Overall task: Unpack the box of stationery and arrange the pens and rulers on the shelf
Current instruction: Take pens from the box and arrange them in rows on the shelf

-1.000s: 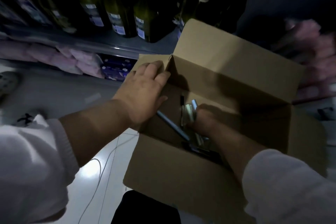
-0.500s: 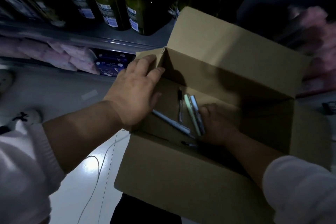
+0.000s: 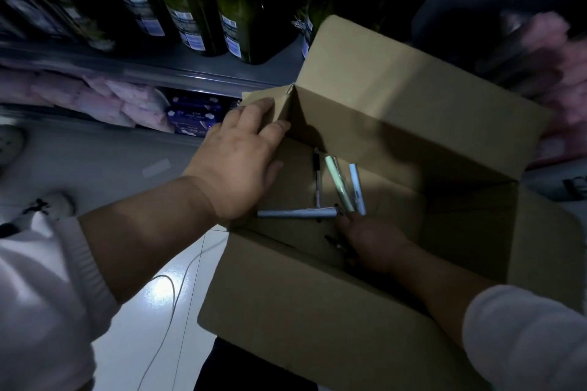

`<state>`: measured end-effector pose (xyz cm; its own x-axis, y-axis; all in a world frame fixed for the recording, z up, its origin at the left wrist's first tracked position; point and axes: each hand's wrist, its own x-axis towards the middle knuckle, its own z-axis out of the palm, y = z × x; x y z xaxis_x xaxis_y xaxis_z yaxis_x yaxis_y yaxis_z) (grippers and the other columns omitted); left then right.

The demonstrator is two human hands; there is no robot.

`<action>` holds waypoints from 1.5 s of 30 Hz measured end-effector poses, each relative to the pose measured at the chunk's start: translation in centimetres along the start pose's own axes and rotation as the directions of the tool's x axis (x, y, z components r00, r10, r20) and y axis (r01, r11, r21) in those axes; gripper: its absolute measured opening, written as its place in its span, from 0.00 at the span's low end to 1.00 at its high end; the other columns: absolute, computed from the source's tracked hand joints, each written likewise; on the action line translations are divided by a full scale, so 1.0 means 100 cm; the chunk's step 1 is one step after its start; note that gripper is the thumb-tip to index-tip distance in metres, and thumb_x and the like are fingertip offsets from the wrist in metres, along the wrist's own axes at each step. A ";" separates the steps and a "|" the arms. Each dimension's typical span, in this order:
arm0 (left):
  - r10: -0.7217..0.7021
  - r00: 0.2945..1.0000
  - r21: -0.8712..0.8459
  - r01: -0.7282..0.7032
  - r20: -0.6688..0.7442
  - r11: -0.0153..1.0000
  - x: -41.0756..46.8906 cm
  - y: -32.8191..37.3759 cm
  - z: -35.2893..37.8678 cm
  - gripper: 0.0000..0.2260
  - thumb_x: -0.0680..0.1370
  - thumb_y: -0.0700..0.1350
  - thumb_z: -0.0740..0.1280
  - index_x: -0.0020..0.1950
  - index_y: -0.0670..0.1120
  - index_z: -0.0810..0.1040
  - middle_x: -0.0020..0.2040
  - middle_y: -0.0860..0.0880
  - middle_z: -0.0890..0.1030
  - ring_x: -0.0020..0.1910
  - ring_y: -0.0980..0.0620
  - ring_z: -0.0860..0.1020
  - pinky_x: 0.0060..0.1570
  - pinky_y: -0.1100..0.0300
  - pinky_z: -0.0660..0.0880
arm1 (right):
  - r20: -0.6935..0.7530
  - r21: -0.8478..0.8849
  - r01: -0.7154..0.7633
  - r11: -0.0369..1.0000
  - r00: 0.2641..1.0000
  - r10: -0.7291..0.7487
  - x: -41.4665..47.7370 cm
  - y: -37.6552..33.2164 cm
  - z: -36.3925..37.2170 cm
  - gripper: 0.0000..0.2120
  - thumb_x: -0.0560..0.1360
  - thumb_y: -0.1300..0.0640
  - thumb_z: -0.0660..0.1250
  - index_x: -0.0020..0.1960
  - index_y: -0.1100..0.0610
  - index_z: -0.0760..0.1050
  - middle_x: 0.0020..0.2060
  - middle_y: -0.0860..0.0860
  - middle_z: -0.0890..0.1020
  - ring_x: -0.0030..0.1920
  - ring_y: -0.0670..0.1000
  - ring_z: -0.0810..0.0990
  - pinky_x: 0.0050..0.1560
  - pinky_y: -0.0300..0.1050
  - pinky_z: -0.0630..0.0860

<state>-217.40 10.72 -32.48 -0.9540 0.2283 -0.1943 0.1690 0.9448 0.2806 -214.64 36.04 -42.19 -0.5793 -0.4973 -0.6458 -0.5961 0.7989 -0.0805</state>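
Backdrop: dim shelf, wine bottles.
Left grip: spread flat, pinning cardboard box flap.
Right grip: at pens just ahead; can't tell if closed.
Tip: bunch pens parallel first.

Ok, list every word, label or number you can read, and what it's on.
No text can be read.
Labels on the green bottles: blurred, unreadable.
Print on the blue packs: too blurred.
Marks on the pens in the box: too small.
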 end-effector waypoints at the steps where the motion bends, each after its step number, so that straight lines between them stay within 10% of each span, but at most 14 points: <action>1: -0.001 1.000 -0.001 0.001 -0.001 1.000 0.000 0.000 0.000 0.28 0.77 0.51 0.63 0.76 0.50 0.60 0.76 0.43 0.54 0.73 0.40 0.56 0.68 0.45 0.60 | -0.010 0.003 -0.009 1.000 1.000 0.009 0.001 0.000 0.003 0.28 0.77 0.51 0.63 0.73 0.58 0.59 0.64 0.58 0.72 0.56 0.60 0.78 0.52 0.49 0.74; 10: -0.002 1.000 -0.008 0.002 0.000 1.000 0.001 0.000 0.001 0.28 0.77 0.50 0.64 0.76 0.51 0.60 0.76 0.43 0.54 0.73 0.40 0.57 0.69 0.44 0.61 | -0.081 0.352 -0.142 0.925 0.980 0.181 -0.003 0.008 -0.001 0.17 0.74 0.54 0.64 0.62 0.54 0.73 0.57 0.55 0.77 0.55 0.56 0.77 0.48 0.41 0.70; 19: -0.011 1.000 -0.016 0.011 0.017 1.000 0.001 -0.001 0.002 0.28 0.77 0.51 0.63 0.76 0.52 0.59 0.76 0.44 0.53 0.73 0.42 0.56 0.69 0.46 0.60 | -0.154 0.685 -0.374 0.625 0.765 0.626 0.035 0.001 -0.032 0.11 0.80 0.56 0.57 0.57 0.63 0.70 0.56 0.62 0.76 0.57 0.61 0.75 0.46 0.43 0.64; 24: -0.008 1.000 -0.047 0.008 0.014 0.999 0.003 -0.001 0.002 0.27 0.77 0.51 0.63 0.76 0.52 0.60 0.76 0.44 0.54 0.72 0.41 0.57 0.68 0.47 0.61 | -0.086 0.562 -0.287 0.776 0.912 0.400 0.053 -0.025 -0.021 0.49 0.67 0.32 0.67 0.77 0.53 0.50 0.74 0.58 0.58 0.72 0.59 0.58 0.71 0.50 0.57; 28: -0.011 1.000 -0.048 0.012 0.018 0.999 0.002 0.000 0.003 0.28 0.77 0.51 0.63 0.76 0.52 0.60 0.76 0.44 0.53 0.73 0.42 0.56 0.68 0.46 0.61 | -0.108 0.446 -0.281 0.850 0.925 0.363 0.051 -0.024 -0.019 0.62 0.59 0.33 0.75 0.78 0.50 0.40 0.76 0.54 0.49 0.72 0.58 0.54 0.72 0.53 0.55; 34: -0.004 1.000 -0.040 0.004 0.017 0.999 0.003 0.000 0.003 0.28 0.77 0.51 0.63 0.76 0.53 0.59 0.76 0.45 0.52 0.73 0.42 0.56 0.68 0.46 0.61 | -0.227 0.334 -0.085 0.939 0.959 0.167 0.056 -0.040 -0.020 0.35 0.68 0.52 0.73 0.70 0.58 0.62 0.65 0.57 0.67 0.65 0.58 0.66 0.63 0.46 0.65; 45: -0.004 1.000 -0.012 0.004 0.031 1.000 0.005 0.004 0.002 0.28 0.77 0.51 0.63 0.76 0.53 0.59 0.77 0.45 0.52 0.73 0.42 0.56 0.69 0.45 0.61 | -0.109 0.733 -0.164 0.660 0.930 0.352 0.047 0.001 -0.038 0.14 0.72 0.62 0.67 0.56 0.57 0.70 0.48 0.54 0.75 0.50 0.55 0.75 0.44 0.41 0.66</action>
<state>-217.74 11.25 -32.64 -0.9466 0.2317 -0.2244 0.1619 0.9429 0.2909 -219.53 32.54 -42.36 -0.8089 -0.2176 -0.5463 0.1098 0.8568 -0.5038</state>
